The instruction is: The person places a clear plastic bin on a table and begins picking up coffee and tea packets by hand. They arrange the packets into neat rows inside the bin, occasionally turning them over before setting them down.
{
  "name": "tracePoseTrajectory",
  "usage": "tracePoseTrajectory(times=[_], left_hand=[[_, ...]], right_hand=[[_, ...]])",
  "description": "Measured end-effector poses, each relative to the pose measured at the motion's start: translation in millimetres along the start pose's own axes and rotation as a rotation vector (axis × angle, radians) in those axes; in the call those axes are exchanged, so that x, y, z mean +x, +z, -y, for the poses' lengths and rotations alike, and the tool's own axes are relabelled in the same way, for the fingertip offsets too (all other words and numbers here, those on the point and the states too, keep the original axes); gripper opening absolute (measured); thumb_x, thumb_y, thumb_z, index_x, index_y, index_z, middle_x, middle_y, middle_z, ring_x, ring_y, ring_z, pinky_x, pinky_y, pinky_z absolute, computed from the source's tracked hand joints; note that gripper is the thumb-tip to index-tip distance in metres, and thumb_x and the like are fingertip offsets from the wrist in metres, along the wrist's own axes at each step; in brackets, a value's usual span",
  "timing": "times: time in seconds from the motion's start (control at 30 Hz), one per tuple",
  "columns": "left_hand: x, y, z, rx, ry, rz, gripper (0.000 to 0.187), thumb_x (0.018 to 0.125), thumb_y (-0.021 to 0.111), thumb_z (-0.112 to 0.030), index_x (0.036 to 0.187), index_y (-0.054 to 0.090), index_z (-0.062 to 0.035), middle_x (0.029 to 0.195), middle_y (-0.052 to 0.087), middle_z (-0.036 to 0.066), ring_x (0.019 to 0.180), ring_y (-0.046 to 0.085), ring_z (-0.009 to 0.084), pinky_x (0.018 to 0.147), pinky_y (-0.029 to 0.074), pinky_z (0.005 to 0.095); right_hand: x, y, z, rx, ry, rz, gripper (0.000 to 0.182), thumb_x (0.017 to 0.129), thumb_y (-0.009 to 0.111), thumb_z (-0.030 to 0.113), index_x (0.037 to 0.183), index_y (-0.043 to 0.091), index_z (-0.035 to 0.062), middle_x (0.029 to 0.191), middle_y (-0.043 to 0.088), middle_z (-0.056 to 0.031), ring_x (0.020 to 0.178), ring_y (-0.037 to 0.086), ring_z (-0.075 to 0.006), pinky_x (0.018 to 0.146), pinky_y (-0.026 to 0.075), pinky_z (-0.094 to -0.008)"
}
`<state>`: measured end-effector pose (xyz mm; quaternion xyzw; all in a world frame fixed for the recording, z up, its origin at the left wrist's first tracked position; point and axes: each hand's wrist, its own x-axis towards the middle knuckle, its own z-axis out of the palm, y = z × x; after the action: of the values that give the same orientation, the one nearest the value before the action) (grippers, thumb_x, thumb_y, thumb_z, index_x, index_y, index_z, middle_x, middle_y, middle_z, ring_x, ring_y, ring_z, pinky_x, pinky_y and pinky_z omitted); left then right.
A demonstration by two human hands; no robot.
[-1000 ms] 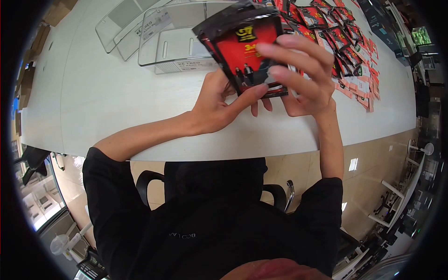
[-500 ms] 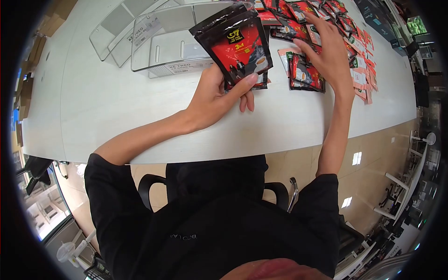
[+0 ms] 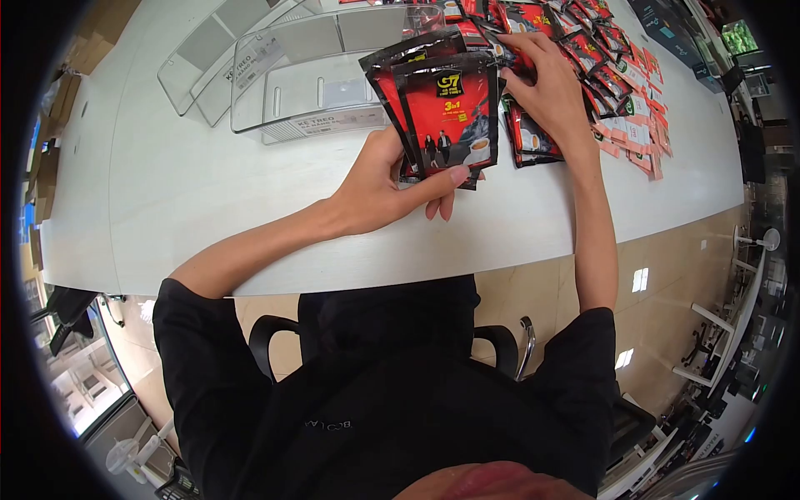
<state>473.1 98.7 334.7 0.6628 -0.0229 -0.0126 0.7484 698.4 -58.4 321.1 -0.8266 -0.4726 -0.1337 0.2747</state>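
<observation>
My left hand is closed on a fanned stack of black-and-red G7 3in1 coffee sachets, its thumb across the lower right corner of the front one. They are held upright over the table, fronts toward me. My right hand is just right of the stack, thumb and fingers apart, the thumb tip right at the upper right edge of the front sachet. Beneath and beside this hand lie more coffee sachets, part of a loose pile reaching to the back; the hand hides some of them.
Clear plastic bins with paper labels stand at the back left. Pink-and-white sachets lie right of the pile. A dark box is at the far right. The white table ends just before my lap.
My right hand has moved left from over the pile to the stack. Another sachet now shows at the front of the stack, which has shifted slightly right and stands straighter.
</observation>
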Motion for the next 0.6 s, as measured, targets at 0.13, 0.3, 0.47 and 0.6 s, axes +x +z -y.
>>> tracePoseTrajectory(times=[0.13, 0.3, 0.47, 0.6], left_hand=[[1, 0, 1, 0.045, 0.0, 0.033, 0.019, 0.098, 0.065, -0.01, 0.11, 0.057, 0.0021, 0.076, 0.068, 0.009, 0.061, 0.065, 0.0136, 0.052, 0.05, 0.0256], [2, 1, 1, -0.014, -0.021, 0.024, 0.019, 0.094, 0.072, -0.014, 0.097, 0.062, 0.0017, 0.075, 0.068, 0.006, 0.059, 0.065, 0.0109, 0.052, 0.052, 0.0243], [2, -1, -2, 0.004, -0.04, 0.063, 0.018, 0.094, 0.071, -0.014, 0.097, 0.062, 0.0013, 0.074, 0.068, 0.006, 0.061, 0.065, 0.0106, 0.053, 0.052, 0.0245], [3, -3, -1, -0.014, -0.039, 0.087, 0.019, 0.095, 0.071, -0.016, 0.097, 0.061, 0.0004, 0.074, 0.068, 0.007, 0.061, 0.064, 0.0108, 0.055, 0.051, 0.0251]], right_hand=[[2, -3, 3, -0.11, -0.002, -0.039, 0.033, 0.082, 0.066, 0.009, 0.115, 0.07, 0.0105, 0.109, 0.071, -0.0076, 0.092, 0.068, -0.0303, 0.082, 0.054, -0.0413], [4, -15, 9, -0.146, -0.022, -0.074, 0.026, 0.083, 0.067, 0.005, 0.107, 0.073, 0.0116, 0.101, 0.073, -0.0059, 0.086, 0.069, -0.0306, 0.076, 0.054, -0.0415], [5, -24, 17, 0.018, 0.047, -0.154, 0.024, 0.084, 0.069, 0.003, 0.105, 0.073, 0.0127, 0.097, 0.074, -0.0054, 0.082, 0.07, -0.0284, 0.071, 0.053, -0.0364], [8, -29, 16, 0.075, -0.037, -0.318, 0.023, 0.086, 0.07, 0.002, 0.106, 0.073, 0.0107, 0.095, 0.075, -0.0067, 0.083, 0.072, -0.0247, 0.07, 0.053, -0.0306]])
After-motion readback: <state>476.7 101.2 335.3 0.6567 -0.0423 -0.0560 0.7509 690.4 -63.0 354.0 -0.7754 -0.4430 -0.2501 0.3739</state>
